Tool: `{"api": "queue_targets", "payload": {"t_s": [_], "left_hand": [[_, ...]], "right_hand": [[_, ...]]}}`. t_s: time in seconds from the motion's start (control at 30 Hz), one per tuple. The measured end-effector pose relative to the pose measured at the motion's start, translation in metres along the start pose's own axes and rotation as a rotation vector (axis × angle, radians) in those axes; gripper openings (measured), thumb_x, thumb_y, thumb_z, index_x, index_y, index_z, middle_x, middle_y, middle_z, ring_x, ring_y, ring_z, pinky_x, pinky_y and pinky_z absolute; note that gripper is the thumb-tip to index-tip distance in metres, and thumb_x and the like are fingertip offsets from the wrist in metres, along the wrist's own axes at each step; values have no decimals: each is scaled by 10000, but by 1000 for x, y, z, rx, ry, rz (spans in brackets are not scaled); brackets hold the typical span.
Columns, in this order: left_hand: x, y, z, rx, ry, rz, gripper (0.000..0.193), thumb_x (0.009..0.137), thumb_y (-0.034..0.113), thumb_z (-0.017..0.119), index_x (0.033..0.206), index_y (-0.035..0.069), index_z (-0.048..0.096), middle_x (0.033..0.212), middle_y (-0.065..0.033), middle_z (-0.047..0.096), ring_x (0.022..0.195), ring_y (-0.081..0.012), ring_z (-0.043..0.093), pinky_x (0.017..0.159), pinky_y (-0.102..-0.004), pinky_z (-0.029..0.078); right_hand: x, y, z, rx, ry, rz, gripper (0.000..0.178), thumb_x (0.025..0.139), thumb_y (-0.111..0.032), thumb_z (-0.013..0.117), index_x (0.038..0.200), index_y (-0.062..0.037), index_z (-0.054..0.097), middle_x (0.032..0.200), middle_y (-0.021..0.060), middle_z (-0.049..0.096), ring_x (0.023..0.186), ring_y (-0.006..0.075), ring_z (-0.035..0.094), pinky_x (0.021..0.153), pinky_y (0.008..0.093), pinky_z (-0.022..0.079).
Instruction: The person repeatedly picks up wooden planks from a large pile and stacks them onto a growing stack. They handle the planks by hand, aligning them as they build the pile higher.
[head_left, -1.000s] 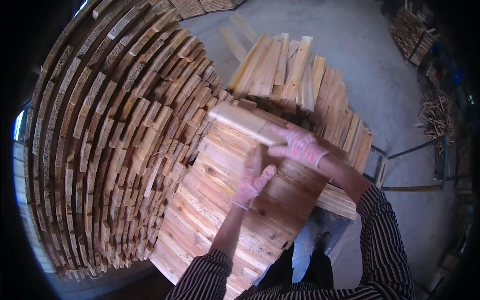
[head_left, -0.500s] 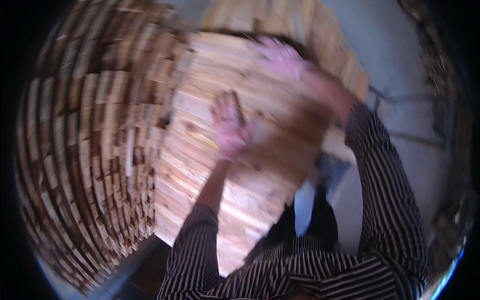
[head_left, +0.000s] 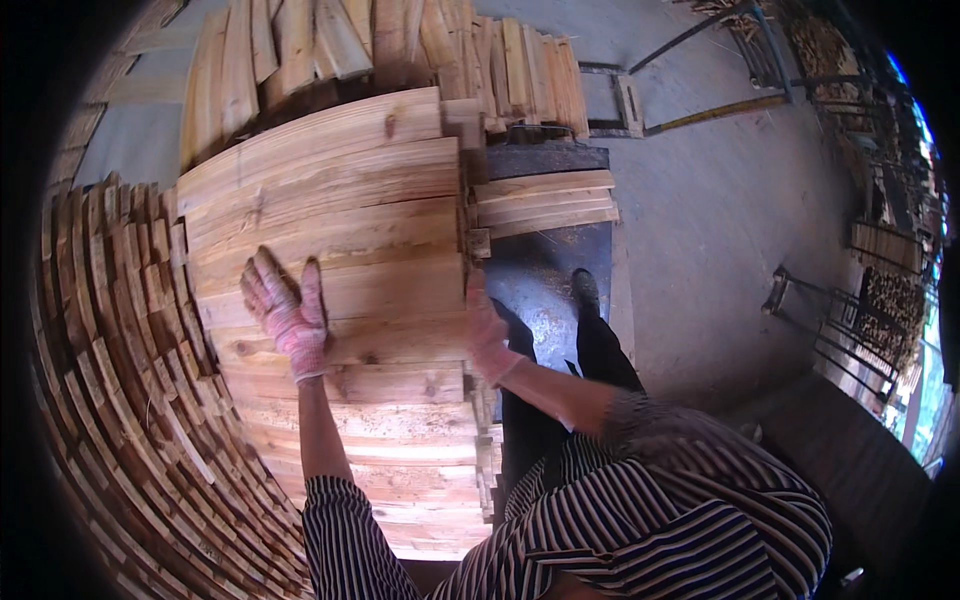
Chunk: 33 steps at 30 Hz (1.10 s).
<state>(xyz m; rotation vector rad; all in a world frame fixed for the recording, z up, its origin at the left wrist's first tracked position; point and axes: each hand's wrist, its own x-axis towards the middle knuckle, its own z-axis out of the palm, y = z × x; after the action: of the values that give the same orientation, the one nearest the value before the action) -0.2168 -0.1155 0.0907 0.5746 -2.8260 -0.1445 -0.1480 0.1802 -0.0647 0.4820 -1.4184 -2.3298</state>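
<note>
My left hand [head_left: 287, 315], in a pinkish work glove with darkened fingertips, lies on the top face of a stack of wooden boards [head_left: 390, 220]. Its fingers are stretched out, with the thumb apart. My right hand [head_left: 487, 332], gloved alike and slightly blurred, is against the right ends of the boards. Its fingers point away from me along those ends, looking straight rather than curled. Side by side, the boards form a broad layer of pale wood with knots, and their right ends are uneven.
Tall rows of stacked wood pieces [head_left: 120, 350] stand at the left. More loose boards [head_left: 290, 45] lie beyond the stack. A few boards rest on a dark plate [head_left: 540, 250] at the right, near my feet. Metal frames [head_left: 715, 110] stand on the concrete floor [head_left: 700, 220].
The view has swung round and sharpened. My right hand has left the far part of the boards' top and come to their right ends. My left hand remains on top, now nearer the left side.
</note>
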Motion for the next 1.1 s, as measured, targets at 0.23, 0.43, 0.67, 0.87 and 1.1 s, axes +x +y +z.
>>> {"api": "queue_targets", "payload": {"t_s": [0.23,0.43,0.67,0.87,1.1], "left_hand": [[-14,3,7,81,-62,-103,790,1021,560,549,1619,95,325,1631,-236,350,1515,-458,274,1243,-527,199],[-25,79,8,-15,-75,-66,684,1066,437,542,1619,87,344,1641,-221,358,1528,-411,281,1253,-504,170],[-27,68,11,-6,-84,-119,611,1080,307,543,1606,54,361,1656,-155,372,1545,-339,284,1266,-440,201],[-51,161,8,311,155,77,591,1094,317,463,1625,104,314,1666,-142,341,1532,-300,328,1279,-449,271],[-177,409,179,-913,-772,-413,681,1037,180,639,1590,-50,315,1589,-229,431,1493,-285,384,1239,-377,270]], "right_hand": [[74,-30,1,701,-141,-174,600,1017,-77,475,1600,-35,342,1639,178,353,1481,338,381,1169,338,355],[221,22,113,2950,-126,1094,624,1077,-238,472,1618,1,271,1660,228,286,1548,385,256,1274,460,186],[185,-7,148,3394,-275,418,848,1059,-539,465,1660,-44,128,1681,284,179,1597,340,124,1285,424,141],[134,-265,207,2590,-666,-361,964,946,-606,567,1663,-100,168,1674,292,213,1558,351,256,1262,454,233],[192,-473,226,2298,-380,-524,937,794,-460,791,1571,-128,386,1649,231,292,1495,411,322,1181,559,305]]}}
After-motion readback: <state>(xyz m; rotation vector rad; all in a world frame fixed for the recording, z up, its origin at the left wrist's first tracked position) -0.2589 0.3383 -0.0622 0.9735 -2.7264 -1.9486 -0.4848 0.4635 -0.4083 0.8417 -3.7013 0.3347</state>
